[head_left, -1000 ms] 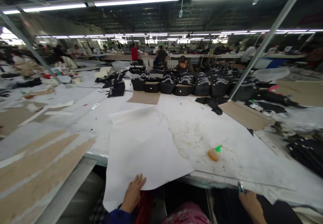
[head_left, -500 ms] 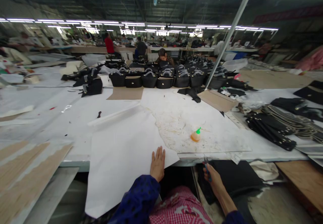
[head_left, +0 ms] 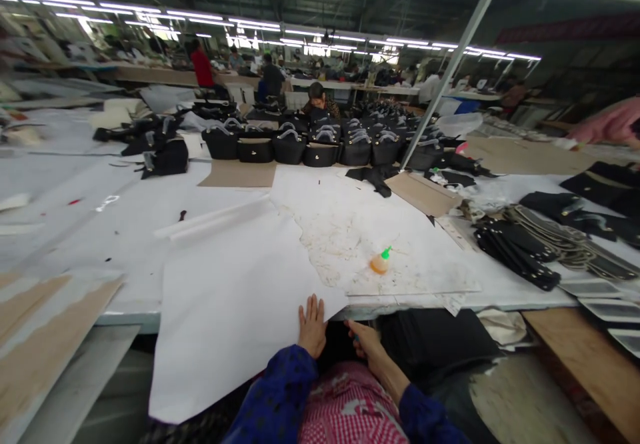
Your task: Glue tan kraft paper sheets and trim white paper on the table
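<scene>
A large white sheet (head_left: pixel 225 304) lies over the table's front edge, its near part hanging toward my lap. My left hand (head_left: pixel 313 329) rests flat on the sheet near its right corner, fingers stretched out. Just right of it, below the table edge, my right hand (head_left: pixel 369 343) is closed around small blue-handled scissors (head_left: pixel 356 339). Their blades are hard to make out against the dark gap. On the stained work surface beyond stands a small bottle with a green nozzle (head_left: pixel 380 261), amber liquid inside.
Rows of black handbags (head_left: pixel 290 145) stand at the back, by a slanted metal pole (head_left: pixel 450 71). Black strap pieces (head_left: pixel 515 251) lie at right. Folded black material (head_left: pixel 440 341) sits below the table edge. Brown boards (head_left: pixel 55 337) are at left. Other people sit farther off.
My right hand has moved left with the scissors, close to my left hand and the sheet's corner. My left hand stays flat on the sheet. The view has shifted slightly.
</scene>
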### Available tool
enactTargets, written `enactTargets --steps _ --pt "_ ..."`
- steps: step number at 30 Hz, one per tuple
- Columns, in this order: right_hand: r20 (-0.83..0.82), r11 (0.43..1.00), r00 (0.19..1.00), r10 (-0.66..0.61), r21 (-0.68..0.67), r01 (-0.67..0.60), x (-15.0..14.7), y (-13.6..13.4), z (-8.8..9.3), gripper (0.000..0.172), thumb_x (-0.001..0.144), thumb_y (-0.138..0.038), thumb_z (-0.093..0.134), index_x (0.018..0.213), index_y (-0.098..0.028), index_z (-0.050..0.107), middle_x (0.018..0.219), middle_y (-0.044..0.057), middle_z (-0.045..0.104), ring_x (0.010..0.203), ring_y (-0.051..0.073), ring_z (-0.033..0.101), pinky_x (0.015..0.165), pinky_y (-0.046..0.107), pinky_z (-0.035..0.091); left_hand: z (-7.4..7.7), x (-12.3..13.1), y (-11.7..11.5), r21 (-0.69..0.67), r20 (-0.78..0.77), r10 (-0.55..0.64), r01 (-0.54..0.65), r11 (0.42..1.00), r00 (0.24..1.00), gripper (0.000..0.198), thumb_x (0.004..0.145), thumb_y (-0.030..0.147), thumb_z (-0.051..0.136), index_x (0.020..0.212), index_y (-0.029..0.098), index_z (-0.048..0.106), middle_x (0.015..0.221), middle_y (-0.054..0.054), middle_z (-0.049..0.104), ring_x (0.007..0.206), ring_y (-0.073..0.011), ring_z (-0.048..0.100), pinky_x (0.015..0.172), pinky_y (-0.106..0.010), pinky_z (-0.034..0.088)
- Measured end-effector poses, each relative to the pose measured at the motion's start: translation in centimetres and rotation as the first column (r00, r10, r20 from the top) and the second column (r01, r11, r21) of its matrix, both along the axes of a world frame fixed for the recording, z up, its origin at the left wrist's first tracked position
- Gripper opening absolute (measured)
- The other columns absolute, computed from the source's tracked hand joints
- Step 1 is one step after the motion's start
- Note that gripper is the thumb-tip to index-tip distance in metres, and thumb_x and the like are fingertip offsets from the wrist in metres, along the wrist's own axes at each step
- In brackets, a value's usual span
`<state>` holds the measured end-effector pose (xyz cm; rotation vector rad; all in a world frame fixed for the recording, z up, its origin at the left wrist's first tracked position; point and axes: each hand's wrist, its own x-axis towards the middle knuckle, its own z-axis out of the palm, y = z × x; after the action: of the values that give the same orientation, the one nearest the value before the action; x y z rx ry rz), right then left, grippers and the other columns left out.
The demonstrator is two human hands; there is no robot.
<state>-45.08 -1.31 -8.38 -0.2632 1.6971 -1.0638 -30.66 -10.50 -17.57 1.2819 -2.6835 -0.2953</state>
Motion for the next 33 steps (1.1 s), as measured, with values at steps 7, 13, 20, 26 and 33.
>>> enactTargets --steps 7,13,20,26,33 --pt "0.075 0.999 0.997 0.009 0.039 -0.012 1.4 -1.8 -0.2 0.025 0.091 -0.034 0.055 0.096 -0.011 0.063 0.074 -0.001 0.049 0.045 0.001 0.037 0.038 0.013 0.019 -0.9 0.2 0.0 -0.033 -0.042 0.018 -0.019 0.999 0.999 0.062 0.094 0.020 0.030 0.153 0.012 0.013 0.160 -0.013 -0.005 0.148 -0.0270 -0.008 0.119 -0.057 0.009" --pt "0.114 0.998 0.993 -0.013 0.054 0.007 1.3 -1.3 0.2 0.026 0.092 -0.034 0.054 0.097 -0.010 0.063 0.073 -0.001 0.051 0.045 0.001 0.038 0.037 0.013 0.022 -1.6 0.2 -0.3 -0.019 -0.040 0.021 -0.022 1.000 0.999 0.063 0.093 0.021 0.029 0.152 0.007 0.013 0.160 -0.014 -0.004 0.148 -0.0262 -0.006 0.120 -0.056 0.010" --pt "0.153 0.996 0.988 -0.027 0.089 0.014 1.4 -1.8 0.0 0.027 0.093 -0.033 0.052 0.098 -0.009 0.062 0.070 -0.002 0.049 0.042 0.001 0.037 0.036 0.014 0.020 -2.3 0.1 -0.7 0.005 -0.019 0.022 -0.022 1.000 1.000 0.065 0.093 0.025 0.031 0.153 0.009 0.012 0.160 -0.012 -0.007 0.148 -0.0265 -0.009 0.120 -0.057 0.009" --pt "0.151 0.995 0.988 -0.021 0.100 0.006 1.3 -1.7 -0.1 0.028 0.093 -0.033 0.052 0.100 -0.008 0.062 0.071 -0.002 0.049 0.043 0.001 0.038 0.036 0.013 0.021 -2.3 0.2 -0.6 0.006 -0.030 0.023 -0.023 1.000 0.999 0.065 0.093 0.024 0.029 0.153 0.010 0.009 0.160 -0.011 -0.009 0.148 -0.0256 -0.010 0.120 -0.057 0.009" --pt "0.153 0.994 0.988 -0.034 0.105 0.018 1.7 -2.4 -0.5 0.026 0.092 -0.032 0.054 0.096 -0.008 0.062 0.068 -0.002 0.050 0.042 0.002 0.039 0.034 0.013 0.022 -2.3 0.3 -0.7 -0.006 -0.040 0.027 -0.027 1.000 0.999 0.065 0.093 0.024 0.030 0.153 0.009 0.010 0.160 -0.012 -0.007 0.148 -0.0259 -0.009 0.120 -0.056 0.008"
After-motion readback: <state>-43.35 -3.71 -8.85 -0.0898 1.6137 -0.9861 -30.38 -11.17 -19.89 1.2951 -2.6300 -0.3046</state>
